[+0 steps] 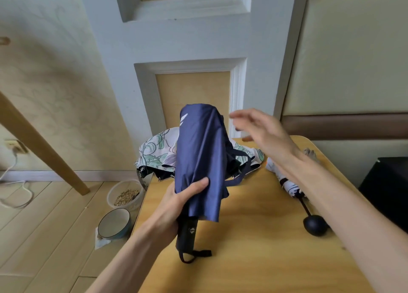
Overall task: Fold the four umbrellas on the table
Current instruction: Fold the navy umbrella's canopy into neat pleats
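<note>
Grasps the blue umbrella with the left grip, fingers curled round the gathered cloth just above the black handle; stands it nearly upright over the bench centre. Holds the right grip wide and bare at 2 o'clock of its top. Shows a floral umbrella at 12 o'clock, a white umbrella at 3 o'clock.

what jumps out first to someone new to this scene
The dark blue fabric folding umbrella stands out, held upright mid-frame over the pale wooden table, the left hand gripping its lower canopy and the right hand open beside its top. Behind it a white umbrella with a green leaf print lies loosely spread at the table's far edge; to the right lies a white umbrella with a black ball-shaped handle.
</note>
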`<action>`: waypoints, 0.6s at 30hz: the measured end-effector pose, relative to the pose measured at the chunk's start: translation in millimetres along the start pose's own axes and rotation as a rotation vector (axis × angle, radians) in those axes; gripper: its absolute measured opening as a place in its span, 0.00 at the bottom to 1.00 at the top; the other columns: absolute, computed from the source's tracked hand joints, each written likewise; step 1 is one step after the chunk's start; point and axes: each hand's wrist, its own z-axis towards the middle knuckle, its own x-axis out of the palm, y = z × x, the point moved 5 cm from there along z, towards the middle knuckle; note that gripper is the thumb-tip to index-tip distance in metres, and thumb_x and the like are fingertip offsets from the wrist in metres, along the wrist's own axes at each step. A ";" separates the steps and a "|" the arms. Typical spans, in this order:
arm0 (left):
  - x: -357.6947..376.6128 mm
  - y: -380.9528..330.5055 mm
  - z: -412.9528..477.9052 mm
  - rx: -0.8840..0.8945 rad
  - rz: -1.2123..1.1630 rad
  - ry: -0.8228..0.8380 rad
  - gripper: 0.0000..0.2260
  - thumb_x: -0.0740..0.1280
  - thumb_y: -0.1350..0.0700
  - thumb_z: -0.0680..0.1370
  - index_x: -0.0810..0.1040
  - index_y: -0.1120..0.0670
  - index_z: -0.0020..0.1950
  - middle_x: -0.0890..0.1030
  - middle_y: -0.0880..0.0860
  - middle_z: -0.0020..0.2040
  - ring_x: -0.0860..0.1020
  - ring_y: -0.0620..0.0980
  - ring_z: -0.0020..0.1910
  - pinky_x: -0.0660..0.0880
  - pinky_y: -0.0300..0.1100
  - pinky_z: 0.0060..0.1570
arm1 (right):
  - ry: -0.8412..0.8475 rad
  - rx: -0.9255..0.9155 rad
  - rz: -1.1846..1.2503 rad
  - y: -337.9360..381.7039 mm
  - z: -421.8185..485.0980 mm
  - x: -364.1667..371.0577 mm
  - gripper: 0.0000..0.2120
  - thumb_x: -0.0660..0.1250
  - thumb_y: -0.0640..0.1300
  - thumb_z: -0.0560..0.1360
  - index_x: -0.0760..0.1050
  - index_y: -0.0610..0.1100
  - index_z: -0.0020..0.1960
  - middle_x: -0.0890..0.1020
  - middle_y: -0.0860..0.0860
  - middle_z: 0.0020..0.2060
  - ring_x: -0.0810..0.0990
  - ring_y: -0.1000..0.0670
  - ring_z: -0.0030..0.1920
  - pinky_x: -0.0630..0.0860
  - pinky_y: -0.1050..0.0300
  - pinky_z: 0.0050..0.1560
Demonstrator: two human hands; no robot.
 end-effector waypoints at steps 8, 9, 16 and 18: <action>7.7 14.3 5.5 -0.093 -0.001 0.099 0.28 0.83 0.39 0.56 0.82 0.60 0.41 0.75 0.65 0.30 0.69 0.56 0.22 0.67 0.39 0.22 | 0.002 -0.147 -0.005 -28.4 -23.3 5.5 0.08 0.78 0.42 0.76 0.84 0.45 0.54 0.86 0.48 0.47 0.85 0.46 0.49 0.81 0.55 0.50; 8.5 14.9 5.0 -0.109 -0.010 0.082 0.27 0.82 0.41 0.58 0.80 0.60 0.43 0.75 0.61 0.29 0.68 0.55 0.21 0.67 0.39 0.22 | -0.037 -0.177 -0.013 -28.0 -21.3 1.9 0.05 0.77 0.41 0.77 0.85 0.43 0.52 0.87 0.48 0.45 0.84 0.46 0.48 0.81 0.55 0.49; -3.0 9.0 11.6 -0.027 0.030 -0.039 0.28 0.82 0.45 0.65 0.72 0.57 0.54 0.73 0.58 0.35 0.66 0.52 0.23 0.67 0.39 0.21 | -0.132 -0.176 0.057 -26.2 -16.2 -30.8 0.08 0.68 0.37 0.83 0.85 0.45 0.51 0.88 0.48 0.46 0.84 0.54 0.48 0.79 0.57 0.56; -2.8 8.3 10.9 0.006 0.045 -0.053 0.26 0.81 0.47 0.67 0.74 0.59 0.54 0.72 0.59 0.36 0.67 0.52 0.25 0.68 0.41 0.22 | -0.107 -0.139 0.043 -31.7 -17.8 -28.5 0.07 0.68 0.43 0.84 0.85 0.46 0.53 0.88 0.49 0.48 0.85 0.49 0.52 0.79 0.54 0.58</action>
